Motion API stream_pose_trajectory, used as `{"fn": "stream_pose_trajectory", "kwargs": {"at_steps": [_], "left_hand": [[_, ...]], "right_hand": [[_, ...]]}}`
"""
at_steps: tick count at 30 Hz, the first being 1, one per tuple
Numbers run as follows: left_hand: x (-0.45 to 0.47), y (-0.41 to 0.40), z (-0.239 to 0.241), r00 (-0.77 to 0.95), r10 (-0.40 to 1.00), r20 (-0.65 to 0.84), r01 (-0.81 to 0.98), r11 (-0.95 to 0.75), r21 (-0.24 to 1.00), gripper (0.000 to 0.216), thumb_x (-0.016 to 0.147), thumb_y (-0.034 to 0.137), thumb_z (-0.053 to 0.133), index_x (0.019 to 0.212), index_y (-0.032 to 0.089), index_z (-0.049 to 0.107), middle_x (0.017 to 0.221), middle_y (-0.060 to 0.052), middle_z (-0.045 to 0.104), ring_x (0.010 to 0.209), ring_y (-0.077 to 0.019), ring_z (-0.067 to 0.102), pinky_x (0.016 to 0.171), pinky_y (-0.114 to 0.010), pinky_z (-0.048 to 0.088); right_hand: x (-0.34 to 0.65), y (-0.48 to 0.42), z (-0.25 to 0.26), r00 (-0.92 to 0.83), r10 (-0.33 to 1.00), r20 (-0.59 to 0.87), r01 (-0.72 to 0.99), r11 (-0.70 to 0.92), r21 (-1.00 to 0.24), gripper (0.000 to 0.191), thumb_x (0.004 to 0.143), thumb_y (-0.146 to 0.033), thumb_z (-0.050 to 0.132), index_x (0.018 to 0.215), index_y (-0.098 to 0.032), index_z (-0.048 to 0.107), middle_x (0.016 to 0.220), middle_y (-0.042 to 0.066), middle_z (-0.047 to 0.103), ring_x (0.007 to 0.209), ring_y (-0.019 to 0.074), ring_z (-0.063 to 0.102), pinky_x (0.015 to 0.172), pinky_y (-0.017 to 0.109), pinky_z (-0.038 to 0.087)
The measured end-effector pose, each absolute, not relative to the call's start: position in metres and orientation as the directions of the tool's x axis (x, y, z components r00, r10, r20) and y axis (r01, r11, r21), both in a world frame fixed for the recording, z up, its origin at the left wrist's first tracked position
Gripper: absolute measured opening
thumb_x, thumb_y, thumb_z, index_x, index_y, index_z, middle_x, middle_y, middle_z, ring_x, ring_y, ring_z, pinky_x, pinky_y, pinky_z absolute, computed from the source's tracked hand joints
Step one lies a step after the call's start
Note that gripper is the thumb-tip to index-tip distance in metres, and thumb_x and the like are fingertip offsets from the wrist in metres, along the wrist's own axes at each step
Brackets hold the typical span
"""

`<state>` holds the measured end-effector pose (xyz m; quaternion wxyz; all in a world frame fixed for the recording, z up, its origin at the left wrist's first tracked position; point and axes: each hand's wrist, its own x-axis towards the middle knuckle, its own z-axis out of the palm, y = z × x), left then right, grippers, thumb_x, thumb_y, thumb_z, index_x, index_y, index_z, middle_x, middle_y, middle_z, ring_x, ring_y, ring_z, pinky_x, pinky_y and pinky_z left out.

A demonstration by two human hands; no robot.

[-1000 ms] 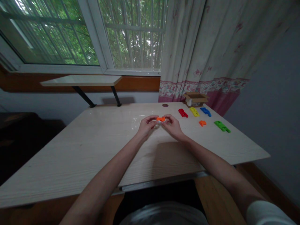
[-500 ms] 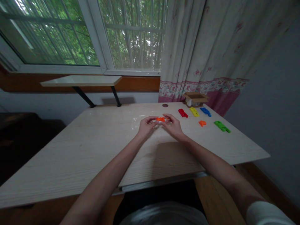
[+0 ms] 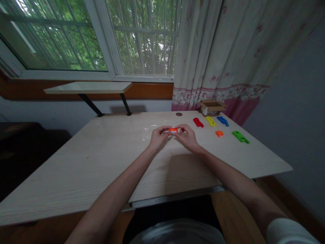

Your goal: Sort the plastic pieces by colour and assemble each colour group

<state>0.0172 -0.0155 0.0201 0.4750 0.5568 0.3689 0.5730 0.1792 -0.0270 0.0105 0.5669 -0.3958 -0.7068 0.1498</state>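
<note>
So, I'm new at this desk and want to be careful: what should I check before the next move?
1. The orange piece held between left hand and right hand: ok.
2. Its full shape, with fingers over it: cannot tell.
3. The second orange piece lying on the desk: ok.
4. The red piece, yellow piece and blue piece lying side by side: ok.
5. The green piece lying near the desk's right edge: ok.
6. The inside of the cardboard box: cannot tell.

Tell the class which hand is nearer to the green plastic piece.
Right. The right hand lies left of the green plastic piece, with a small orange piece between them. The left hand is farther, beyond the right hand; together they hold an orange plastic piece.
</note>
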Motion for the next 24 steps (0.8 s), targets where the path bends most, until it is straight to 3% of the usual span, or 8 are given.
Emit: {"fn": "stream_pose_trajectory", "kwargs": {"at_steps": [8, 16, 24], "left_hand": [[0.018, -0.015, 0.018, 0.086, 0.965, 0.249, -0.156, -0.234, 0.960, 0.028, 0.052, 0.026, 0.078, 0.077, 0.014, 0.072, 0.080, -0.007, 0.070, 0.072, -0.0153, 0.059, 0.072, -0.029, 0.045], [0.018, -0.016, 0.019, 0.087, 0.979, 0.185, -0.136, -0.172, 0.976, 0.031, 0.054, 0.035, 0.077, 0.074, 0.013, 0.071, 0.060, -0.003, 0.065, 0.054, -0.0100, 0.050, 0.054, -0.024, 0.039], [0.018, -0.010, 0.016, 0.081, 0.980, 0.182, -0.052, -0.178, 0.983, 0.030, 0.059, 0.043, 0.071, 0.063, 0.013, 0.067, 0.056, -0.003, 0.062, 0.048, -0.0082, 0.044, 0.048, -0.023, 0.032]], "right_hand": [[0.179, -0.024, 0.007, -0.032, 0.719, 0.694, 0.452, 0.630, -0.631, 0.029, 0.073, -0.036, 0.068, 0.096, -0.020, 0.063, 0.088, 0.004, 0.063, 0.066, 0.0118, 0.053, 0.069, 0.028, 0.046], [0.180, -0.024, 0.007, -0.030, 0.787, 0.617, 0.430, 0.567, -0.703, 0.031, 0.073, -0.035, 0.066, 0.099, -0.018, 0.065, 0.091, 0.005, 0.066, 0.065, 0.0116, 0.054, 0.069, 0.028, 0.047], [0.193, -0.013, 0.018, -0.141, 0.901, 0.409, 0.431, 0.428, -0.794, 0.036, 0.073, -0.043, 0.062, 0.091, -0.013, 0.068, 0.080, 0.007, 0.068, 0.064, 0.0129, 0.054, 0.063, 0.026, 0.043]]}}
